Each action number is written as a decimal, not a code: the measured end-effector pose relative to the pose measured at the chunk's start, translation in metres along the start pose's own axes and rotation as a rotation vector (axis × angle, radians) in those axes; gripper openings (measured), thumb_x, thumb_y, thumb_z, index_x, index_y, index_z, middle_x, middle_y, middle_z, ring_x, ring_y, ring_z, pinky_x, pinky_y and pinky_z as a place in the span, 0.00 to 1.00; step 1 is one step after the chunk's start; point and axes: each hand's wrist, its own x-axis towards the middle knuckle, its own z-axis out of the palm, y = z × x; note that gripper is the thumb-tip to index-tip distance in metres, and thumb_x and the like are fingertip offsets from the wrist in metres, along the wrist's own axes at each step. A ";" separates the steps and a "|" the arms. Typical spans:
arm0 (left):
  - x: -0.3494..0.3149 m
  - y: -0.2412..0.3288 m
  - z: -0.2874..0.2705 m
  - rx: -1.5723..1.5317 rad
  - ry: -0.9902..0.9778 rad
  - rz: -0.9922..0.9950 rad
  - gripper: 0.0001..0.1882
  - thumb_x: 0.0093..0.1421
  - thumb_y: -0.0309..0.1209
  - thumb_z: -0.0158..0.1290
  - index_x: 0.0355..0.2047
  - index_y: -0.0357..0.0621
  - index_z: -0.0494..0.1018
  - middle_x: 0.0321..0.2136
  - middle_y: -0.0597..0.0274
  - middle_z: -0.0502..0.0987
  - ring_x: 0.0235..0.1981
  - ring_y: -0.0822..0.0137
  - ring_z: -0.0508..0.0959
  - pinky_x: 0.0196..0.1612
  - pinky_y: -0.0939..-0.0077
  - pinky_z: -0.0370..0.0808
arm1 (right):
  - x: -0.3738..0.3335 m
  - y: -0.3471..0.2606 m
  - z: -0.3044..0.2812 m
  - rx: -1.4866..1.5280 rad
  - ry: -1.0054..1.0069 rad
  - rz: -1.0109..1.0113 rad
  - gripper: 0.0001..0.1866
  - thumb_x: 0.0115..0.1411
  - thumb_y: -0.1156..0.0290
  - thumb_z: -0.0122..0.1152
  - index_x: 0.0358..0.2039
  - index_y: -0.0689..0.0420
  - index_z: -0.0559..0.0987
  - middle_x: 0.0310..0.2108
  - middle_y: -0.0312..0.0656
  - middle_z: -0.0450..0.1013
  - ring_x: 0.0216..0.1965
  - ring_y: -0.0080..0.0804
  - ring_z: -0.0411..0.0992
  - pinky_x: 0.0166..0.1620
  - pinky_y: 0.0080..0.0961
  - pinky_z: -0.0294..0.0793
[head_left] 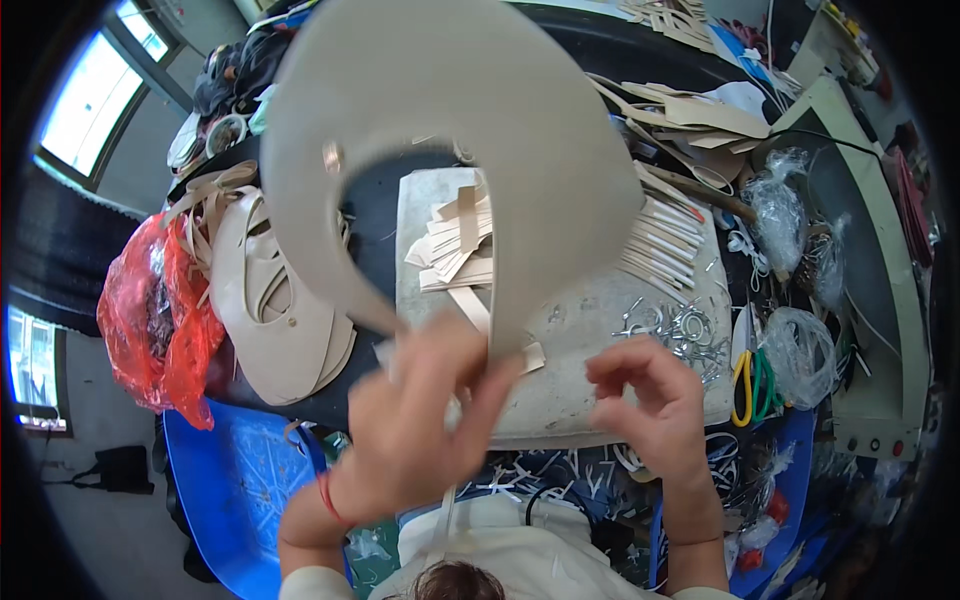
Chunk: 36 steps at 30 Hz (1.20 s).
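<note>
A large beige leather-like panel [550,130] with a big curved cutout is raised in front of me, blurred by motion. My left hand [425,410], with a red string on its wrist, is closed on the panel's lower end. My right hand [655,400] hovers over the right part of the pale work slab [590,390], fingers loosely curled and a gap left before the thumb; nothing shows in it. Close beyond it lie loose metal rings and hooks [680,325]. Through the cutout, a pile of short beige strips [460,235] shows on the slab.
Similar beige panels [290,345] are stacked at left beside a red plastic bag [160,310]. A row of folded strips [665,235] lies right of the raised panel. Yellow-handled and green-handled scissors [742,388] rest at right. A blue bin [240,490] stands lower left.
</note>
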 end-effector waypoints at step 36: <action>-0.052 -0.059 0.043 0.125 -0.239 0.092 0.15 0.48 0.19 0.56 0.39 0.40 0.75 0.41 0.57 0.75 0.41 0.56 0.75 0.44 0.65 0.71 | 0.087 0.082 -0.093 -1.053 0.391 -0.433 0.06 0.55 0.79 0.56 0.34 0.62 0.74 0.31 0.47 0.74 0.36 0.46 0.71 0.40 0.36 0.69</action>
